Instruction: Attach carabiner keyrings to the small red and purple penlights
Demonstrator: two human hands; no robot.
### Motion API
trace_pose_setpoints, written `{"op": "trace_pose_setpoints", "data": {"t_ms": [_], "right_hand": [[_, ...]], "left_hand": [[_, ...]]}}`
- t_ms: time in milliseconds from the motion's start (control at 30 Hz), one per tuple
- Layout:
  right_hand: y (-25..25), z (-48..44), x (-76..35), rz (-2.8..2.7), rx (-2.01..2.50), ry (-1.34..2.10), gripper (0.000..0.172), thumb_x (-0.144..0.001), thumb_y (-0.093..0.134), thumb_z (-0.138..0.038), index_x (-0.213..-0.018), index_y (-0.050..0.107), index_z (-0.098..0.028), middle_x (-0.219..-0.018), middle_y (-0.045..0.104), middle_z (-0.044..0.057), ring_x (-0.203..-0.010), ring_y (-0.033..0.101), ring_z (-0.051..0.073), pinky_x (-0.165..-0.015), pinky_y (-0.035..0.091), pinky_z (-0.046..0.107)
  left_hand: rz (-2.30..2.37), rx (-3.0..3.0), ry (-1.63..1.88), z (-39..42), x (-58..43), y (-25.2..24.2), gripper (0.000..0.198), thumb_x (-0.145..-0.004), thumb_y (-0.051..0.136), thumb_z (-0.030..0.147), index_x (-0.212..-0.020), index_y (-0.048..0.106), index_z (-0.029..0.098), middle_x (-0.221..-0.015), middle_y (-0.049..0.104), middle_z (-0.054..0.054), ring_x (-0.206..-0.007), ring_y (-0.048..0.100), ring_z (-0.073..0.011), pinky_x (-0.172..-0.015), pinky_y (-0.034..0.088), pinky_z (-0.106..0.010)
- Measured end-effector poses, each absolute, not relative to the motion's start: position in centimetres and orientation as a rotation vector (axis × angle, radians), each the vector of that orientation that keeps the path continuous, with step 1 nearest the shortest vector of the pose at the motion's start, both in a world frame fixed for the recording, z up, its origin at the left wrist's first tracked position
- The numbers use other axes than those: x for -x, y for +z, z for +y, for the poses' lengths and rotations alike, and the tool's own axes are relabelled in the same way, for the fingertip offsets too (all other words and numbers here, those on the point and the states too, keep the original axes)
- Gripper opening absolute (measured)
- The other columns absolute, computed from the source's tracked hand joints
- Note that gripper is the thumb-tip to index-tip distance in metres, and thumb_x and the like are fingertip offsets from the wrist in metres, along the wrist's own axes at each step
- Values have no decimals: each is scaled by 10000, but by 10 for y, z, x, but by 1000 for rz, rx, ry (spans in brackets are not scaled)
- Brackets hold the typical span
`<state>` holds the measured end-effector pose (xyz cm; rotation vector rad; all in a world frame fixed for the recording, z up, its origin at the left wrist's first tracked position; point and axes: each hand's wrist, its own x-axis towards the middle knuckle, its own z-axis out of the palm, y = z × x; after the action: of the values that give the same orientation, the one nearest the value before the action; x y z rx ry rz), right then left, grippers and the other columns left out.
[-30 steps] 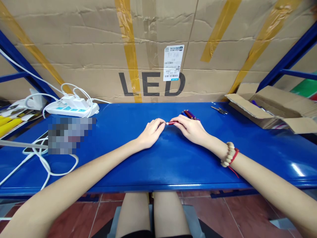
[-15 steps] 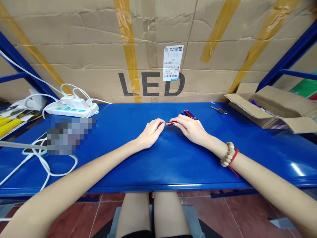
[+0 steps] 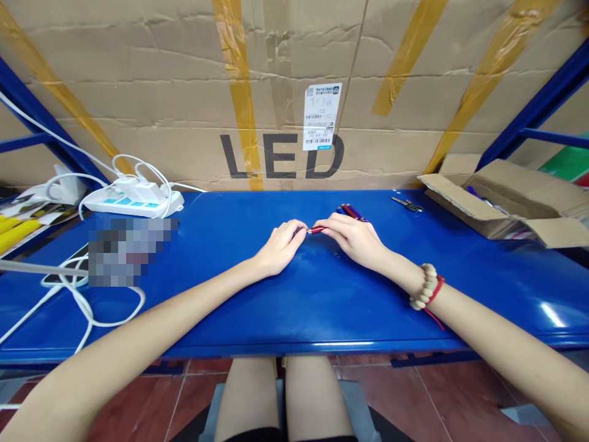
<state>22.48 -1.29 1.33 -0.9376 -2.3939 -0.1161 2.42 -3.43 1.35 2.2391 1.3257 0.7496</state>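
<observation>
A red pen point(image 3: 317, 230) with a silver end lies between my two hands, just above the blue table point(image 3: 285, 313). The fingers of my right hand point(image 3: 356, 239) are closed around its red barrel. At the silver end, the thumb and fingertips of my left hand point(image 3: 280, 245) pinch together on the pen; the exact contact is hidden by the fingers. Several more pens point(image 3: 352, 212), dark blue and red, lie on the table just behind my right hand, partly covered by it.
Keys point(image 3: 407, 204) lie at the back right, beside an open cardboard box point(image 3: 492, 212). To the left are a white power strip point(image 3: 133, 199), loose white cables point(image 3: 85, 307) and a blurred-out object point(image 3: 129, 252). A large cardboard carton point(image 3: 175, 110) marked LED stands behind the table.
</observation>
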Motion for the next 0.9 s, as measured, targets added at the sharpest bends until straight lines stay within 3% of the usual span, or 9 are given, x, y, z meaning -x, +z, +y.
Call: {"op": "trace_pose_setpoints", "data": {"t_ms": [333,600,900], "right_hand": [[14,-14,-225,-2366,966,2,300,-936,361,-354,-1078,590,-222,-965,637,37,-820,595,134,-579,413,207],[12,-13,-226,-2327,934,1,279,-797,559,-491,-807,661,-231,-802,640,-10,-684,580,109,-538,371,203],[13,-12,-226,-2359,880,-26,264,-791,571,-463,-845,694,-237,-775,632,-4,-704,587,112,-528,367,199]], "left_hand": [[1288,-2217,772,-34,-23,12,301,-949,205,336,-980,478,213,-1017,576,-19,-1013,488,-176,-941,325,-366],[1204,-2219,815,-33,-19,8,372,-954,128,355,-966,475,222,-1009,564,-18,-988,498,-162,-950,330,-362],[1223,-2237,787,-33,-19,8,372,-952,129,361,-968,474,224,-1008,562,-17,-994,492,-167,-950,331,-367]]}}
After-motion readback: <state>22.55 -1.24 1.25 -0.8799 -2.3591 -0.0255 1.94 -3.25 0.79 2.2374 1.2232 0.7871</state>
